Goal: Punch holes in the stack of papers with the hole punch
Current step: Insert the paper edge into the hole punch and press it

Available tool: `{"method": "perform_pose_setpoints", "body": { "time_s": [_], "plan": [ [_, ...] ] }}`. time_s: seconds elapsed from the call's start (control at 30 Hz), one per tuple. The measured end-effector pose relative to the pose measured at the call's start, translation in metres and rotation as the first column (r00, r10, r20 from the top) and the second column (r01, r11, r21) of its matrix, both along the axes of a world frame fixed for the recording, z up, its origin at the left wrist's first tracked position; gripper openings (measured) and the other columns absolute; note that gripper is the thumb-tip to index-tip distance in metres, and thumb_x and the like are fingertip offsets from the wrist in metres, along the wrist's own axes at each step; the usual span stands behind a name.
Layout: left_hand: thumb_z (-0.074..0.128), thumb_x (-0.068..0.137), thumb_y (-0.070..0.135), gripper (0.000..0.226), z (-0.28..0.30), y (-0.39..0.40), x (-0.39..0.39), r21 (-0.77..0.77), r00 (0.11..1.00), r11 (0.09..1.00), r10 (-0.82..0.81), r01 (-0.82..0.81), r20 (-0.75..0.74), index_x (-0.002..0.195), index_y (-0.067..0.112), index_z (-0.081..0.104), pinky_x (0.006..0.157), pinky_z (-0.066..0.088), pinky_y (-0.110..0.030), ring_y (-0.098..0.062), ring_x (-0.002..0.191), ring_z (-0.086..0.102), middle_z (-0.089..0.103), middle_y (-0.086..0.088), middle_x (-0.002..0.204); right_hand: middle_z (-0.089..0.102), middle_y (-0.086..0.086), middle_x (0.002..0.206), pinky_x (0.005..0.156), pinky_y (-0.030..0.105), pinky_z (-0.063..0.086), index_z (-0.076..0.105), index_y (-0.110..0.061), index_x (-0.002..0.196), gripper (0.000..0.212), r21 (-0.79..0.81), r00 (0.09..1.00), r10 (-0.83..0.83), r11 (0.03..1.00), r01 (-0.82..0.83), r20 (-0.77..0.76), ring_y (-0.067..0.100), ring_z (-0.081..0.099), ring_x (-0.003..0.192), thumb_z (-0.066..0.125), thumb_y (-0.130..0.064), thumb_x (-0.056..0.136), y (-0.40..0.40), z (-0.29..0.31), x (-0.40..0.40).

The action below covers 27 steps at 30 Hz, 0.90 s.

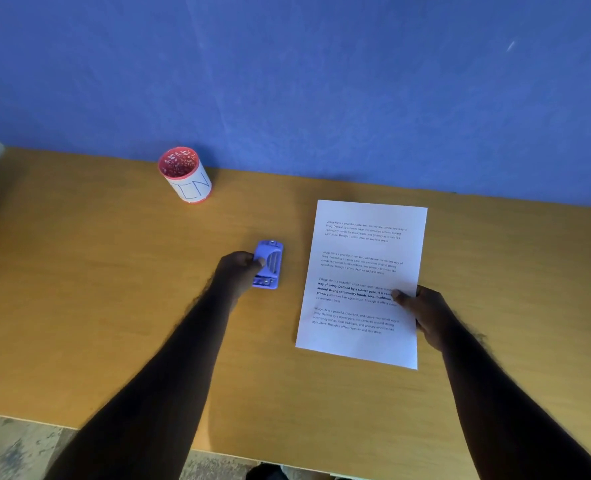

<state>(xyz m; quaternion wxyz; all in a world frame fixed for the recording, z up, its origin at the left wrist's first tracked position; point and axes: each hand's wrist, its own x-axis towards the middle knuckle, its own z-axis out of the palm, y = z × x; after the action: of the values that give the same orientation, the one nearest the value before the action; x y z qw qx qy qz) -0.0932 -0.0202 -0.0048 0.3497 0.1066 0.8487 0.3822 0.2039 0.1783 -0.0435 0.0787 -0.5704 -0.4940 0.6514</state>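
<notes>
A small purple hole punch (270, 261) lies on the wooden table, left of the papers. My left hand (237, 273) grips its left side, with the thumb on top of the lever. A stack of white printed papers (360, 258) lies flat on the table at the right. My right hand (422, 311) holds the stack at its right edge, thumb pressed on the top sheet and fingers underneath or beside the edge. A gap of bare table separates the punch from the papers.
A red and white pen cup (186, 176) stands at the back left near the blue wall (287, 81). The table's front edge (218, 448) runs below my forearms, with floor beyond it.
</notes>
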Motion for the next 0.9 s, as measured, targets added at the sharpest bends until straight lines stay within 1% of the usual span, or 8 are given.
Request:
{"method": "perform_pose_setpoints", "body": {
  "time_s": [0.07,0.13,0.23,0.4,0.5,0.63,0.77,0.9],
  "plan": [
    [0.066,0.089,0.027,0.025,-0.001,0.01,0.014,0.012,0.998,0.998,-0.054,0.055,-0.032,0.089,0.003,0.07,0.08,0.055,-0.047,-0.036,0.086,0.068,0.072,-0.023,0.092,0.075,0.015,0.109,0.087,0.052,0.058,0.07,-0.013,0.101,0.013,-0.002,1.0,-0.003,1.0,0.003,0.001,0.036,0.071,0.097,0.072,-0.013,0.088,0.0,0.0,0.0],
    [0.064,0.09,0.028,0.027,-0.002,0.017,0.026,0.021,0.994,0.994,-0.103,0.104,-0.048,0.091,0.002,0.07,0.069,0.05,-0.039,-0.031,0.077,0.064,0.07,-0.02,0.087,0.074,0.015,0.11,0.088,0.053,0.057,0.07,-0.011,0.103,0.014,-0.006,1.0,-0.006,1.0,0.006,-0.003,0.036,0.071,0.098,0.071,-0.013,0.089,0.0,0.0,0.0],
    [0.063,0.091,0.029,0.026,-0.001,0.024,0.038,0.01,0.991,0.993,-0.118,0.119,-0.063,0.095,0.004,0.07,0.066,0.042,-0.031,-0.025,0.074,0.06,0.068,-0.011,0.084,0.074,0.018,0.113,0.09,0.054,0.057,0.069,-0.004,0.112,0.024,-0.01,1.0,-0.02,1.0,0.02,-0.018,0.038,0.07,0.101,0.071,-0.011,0.089,-0.001,0.0,0.001],
    [0.062,0.092,0.028,0.025,0.0,0.028,0.045,0.006,0.991,0.993,-0.118,0.119,-0.07,0.09,0.005,0.069,0.065,0.043,-0.031,-0.027,0.075,0.062,0.07,-0.013,0.084,0.072,0.021,0.115,0.094,0.059,0.054,0.066,0.0,0.117,0.029,-0.002,0.999,-0.012,1.0,0.012,-0.033,0.042,0.068,0.107,0.069,-0.009,0.09,-0.002,0.002,0.001],
    [0.062,0.092,0.027,0.026,-0.001,0.029,0.048,0.014,0.991,0.993,-0.117,0.118,-0.065,0.086,0.003,0.068,0.062,0.04,-0.031,-0.026,0.07,0.059,0.067,-0.012,0.079,0.072,0.021,0.115,0.093,0.057,0.055,0.067,0.0,0.116,0.028,-0.002,0.999,-0.018,1.0,0.018,-0.035,0.043,0.068,0.107,0.069,-0.009,0.09,-0.002,0.002,0.001],
    [0.062,0.091,0.028,0.023,-0.002,0.03,0.051,0.016,0.992,0.995,-0.101,0.102,-0.069,0.088,0.006,0.069,0.064,0.045,-0.033,-0.027,0.074,0.063,0.071,-0.013,0.083,0.071,0.021,0.117,0.094,0.058,0.054,0.066,0.0,0.117,0.029,-0.002,0.999,-0.022,1.0,0.021,-0.036,0.041,0.068,0.106,0.069,-0.01,0.09,-0.002,0.004,0.0],
    [0.062,0.091,0.029,0.024,-0.002,0.031,0.049,0.011,0.991,0.994,-0.104,0.105,-0.08,0.085,0.007,0.069,0.061,0.042,-0.031,-0.023,0.069,0.058,0.067,-0.009,0.075,0.071,0.021,0.118,0.096,0.059,0.053,0.065,0.001,0.119,0.031,-0.008,0.999,-0.031,0.999,0.031,-0.041,0.043,0.067,0.109,0.069,-0.01,0.09,-0.002,0.006,-0.002],
    [0.063,0.091,0.029,0.027,-0.005,0.031,0.049,0.011,0.992,0.995,-0.101,0.102,-0.073,0.087,0.003,0.07,0.064,0.044,-0.034,-0.028,0.071,0.061,0.072,-0.018,0.084,0.07,0.022,0.119,0.096,0.059,0.053,0.064,0.002,0.12,0.032,-0.02,0.999,-0.027,0.999,0.026,-0.044,0.042,0.067,0.109,0.069,-0.01,0.09,-0.001,0.005,-0.001]
  ]
}}
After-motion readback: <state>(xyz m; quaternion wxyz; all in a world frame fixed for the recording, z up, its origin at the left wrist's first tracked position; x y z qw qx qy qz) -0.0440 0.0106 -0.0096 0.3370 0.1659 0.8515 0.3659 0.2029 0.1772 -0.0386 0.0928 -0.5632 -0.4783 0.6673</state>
